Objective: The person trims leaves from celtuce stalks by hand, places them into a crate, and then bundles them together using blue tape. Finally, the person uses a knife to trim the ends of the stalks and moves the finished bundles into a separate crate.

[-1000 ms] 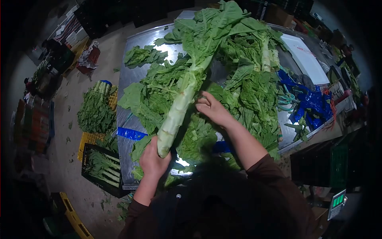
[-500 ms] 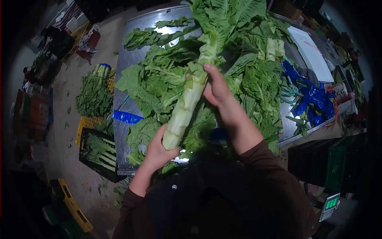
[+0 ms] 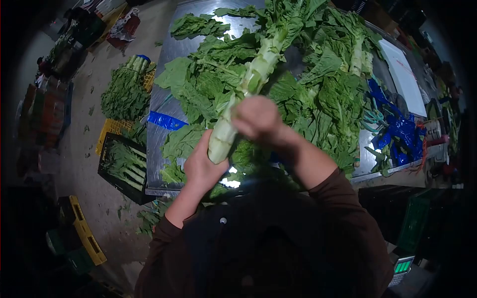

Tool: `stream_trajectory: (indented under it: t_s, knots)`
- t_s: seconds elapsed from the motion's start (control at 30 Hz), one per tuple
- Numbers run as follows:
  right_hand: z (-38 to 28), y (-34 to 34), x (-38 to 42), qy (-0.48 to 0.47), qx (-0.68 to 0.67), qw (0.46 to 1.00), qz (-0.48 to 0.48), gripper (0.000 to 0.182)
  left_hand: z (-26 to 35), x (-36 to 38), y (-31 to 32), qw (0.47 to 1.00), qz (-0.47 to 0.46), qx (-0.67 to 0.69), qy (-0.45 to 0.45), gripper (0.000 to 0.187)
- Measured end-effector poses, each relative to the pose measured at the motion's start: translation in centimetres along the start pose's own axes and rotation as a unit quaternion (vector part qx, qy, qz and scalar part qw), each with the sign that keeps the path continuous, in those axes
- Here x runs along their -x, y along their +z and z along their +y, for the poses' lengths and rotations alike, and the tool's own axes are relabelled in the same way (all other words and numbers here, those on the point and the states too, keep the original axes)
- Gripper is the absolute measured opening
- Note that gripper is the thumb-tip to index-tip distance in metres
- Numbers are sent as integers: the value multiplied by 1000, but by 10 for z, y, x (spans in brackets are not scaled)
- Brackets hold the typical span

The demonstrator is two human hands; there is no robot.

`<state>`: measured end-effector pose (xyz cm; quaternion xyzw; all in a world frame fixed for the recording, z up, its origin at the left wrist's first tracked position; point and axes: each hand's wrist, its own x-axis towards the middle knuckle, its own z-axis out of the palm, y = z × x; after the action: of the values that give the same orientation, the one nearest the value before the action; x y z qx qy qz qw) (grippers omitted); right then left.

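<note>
The left hand (image 3: 201, 166) is curled around the cut base of a long, pale-stemmed leafy stalk (image 3: 248, 82), fingers wrapped tight on the thick lower end, thumb side up against the stem. Just above it, the right hand (image 3: 256, 119) is closed into a loose fist on the same stalk partway up; it is blurred, so the finger positions cannot be made out, but it sits against the stem and covers it there. The stalk runs from the left hand diagonally up and away from the person, its leafy top spreading out well beyond both hands.

Under and beyond the hands lies a heap of loose green leaves (image 3: 198, 94) spread over a metal table (image 3: 166, 54). To the right of the right hand, farther along the pile, another stalk (image 3: 358, 54) lies among the leaves. Further right are crumpled blue bands (image 3: 392, 129) and, beyond them, a white board (image 3: 405, 77). Left of the left hand, a blue strip (image 3: 166, 120) lies at the table's edge.

On the floor beyond the table's left side, a black crate (image 3: 121, 169) holds more stalks, and farther off a bundle of greens (image 3: 124, 92) rests on a yellow crate (image 3: 110, 129). Near the person's right elbow, low down, a scale's green display (image 3: 402, 266) glows.
</note>
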<state>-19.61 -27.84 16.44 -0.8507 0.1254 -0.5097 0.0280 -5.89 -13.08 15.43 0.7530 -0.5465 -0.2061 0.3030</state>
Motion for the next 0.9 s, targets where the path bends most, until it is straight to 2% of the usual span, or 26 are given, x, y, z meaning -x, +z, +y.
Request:
stream_trajectory:
  t_s: [0.03,0.07,0.13,0.17,0.2,0.27,0.3,0.37,0.47,0.53,0.6,0.67,0.7,0.73,0.77,0.8,0.83,0.9]
  knots:
    - [-17,3,1,-108,-40,990,-84,18,2,-1,2,1000,22,-9,3,65]
    - [-18,4,3,-109,-43,990,-83,18,1,-2,2,999,46,-17,7,65]
    - [-17,2,3,19,-5,999,34,20,-5,-4,3,997,73,-31,20,65]
    - [-16,-6,2,261,-33,964,30,26,-7,-3,3,994,95,-45,35,64]
    - [-12,-13,-6,262,-36,964,27,26,-7,0,3,994,94,-46,31,64]
    - [4,-23,-23,340,40,938,-57,33,-5,-1,2,987,119,-99,30,63]
    - [2,-22,-28,319,80,939,-95,35,-5,-2,4,987,121,-98,33,63]
    - [8,-2,-21,174,79,980,-56,29,-8,-3,8,980,150,-117,56,63]
    - [-14,7,-9,-43,-81,991,-93,18,-7,-5,6,979,156,-111,76,63]
    - [-36,0,-5,-46,-108,988,-102,17,-8,-3,5,978,157,-105,87,63]
    - [-28,-10,-8,-58,-121,984,-114,17,-8,-4,6,977,165,-99,89,64]
    - [-9,-22,-1,40,-7,999,18,17,-11,-1,5,973,175,-110,104,64]
    - [-7,-35,3,282,-114,953,4,15,-13,0,4,969,180,-129,107,65]
    - [3,-47,4,304,-36,951,-37,15,-15,2,2,968,183,-125,116,65]
    - [15,-57,5,324,42,942,-77,14,-16,4,-2,967,181,-141,111,66]
    - [28,-65,16,219,154,961,-68,24,-18,4,-5,966,178,-159,104,66]
    - [38,-69,25,219,160,960,-65,24,-22,4,-6,959,197,-167,117,67]
    - [47,-74,30,222,90,971,-11,33,-26,2,-11,948,218,-188,139,67]
